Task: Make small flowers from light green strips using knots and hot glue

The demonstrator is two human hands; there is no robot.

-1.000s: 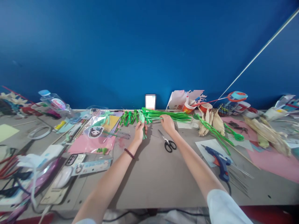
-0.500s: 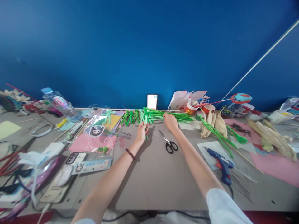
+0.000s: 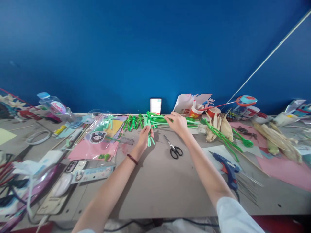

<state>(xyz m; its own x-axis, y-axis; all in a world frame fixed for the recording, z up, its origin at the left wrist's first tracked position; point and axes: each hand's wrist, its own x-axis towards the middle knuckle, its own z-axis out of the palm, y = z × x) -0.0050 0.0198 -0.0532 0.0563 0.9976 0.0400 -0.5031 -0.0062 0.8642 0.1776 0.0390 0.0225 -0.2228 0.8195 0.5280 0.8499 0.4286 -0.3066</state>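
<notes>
My left hand [image 3: 145, 137] is closed around a small bunch of light green pipe cleaners [image 3: 150, 141], whose ends stick out below the fingers. Just to the right, my right hand [image 3: 178, 123] is raised over a pile of long green pipe cleaner stems [image 3: 191, 121], thumb and fingertips pinched on a green stem; the exact grip is small in view. Twisted dark green pipe cleaner pieces [image 3: 132, 122] lie in a row left of the hands. Black-handled scissors [image 3: 175, 151] lie on the table between my forearms.
A phone [image 3: 155, 105] stands against the blue wall. To the right are a blue glue gun [image 3: 225, 168], a red paper cup [image 3: 195, 112] and dried husks [image 3: 224, 127]. On the left lie a clear plastic bag [image 3: 97, 124], a bottle [image 3: 57, 106] and a power bank-like white item [image 3: 62, 185].
My right hand has lifted slightly from the stem pile, its fingertips now pinched toward the left. The light green bunch in my left hand shows its ends more plainly. The view has shifted slightly.
</notes>
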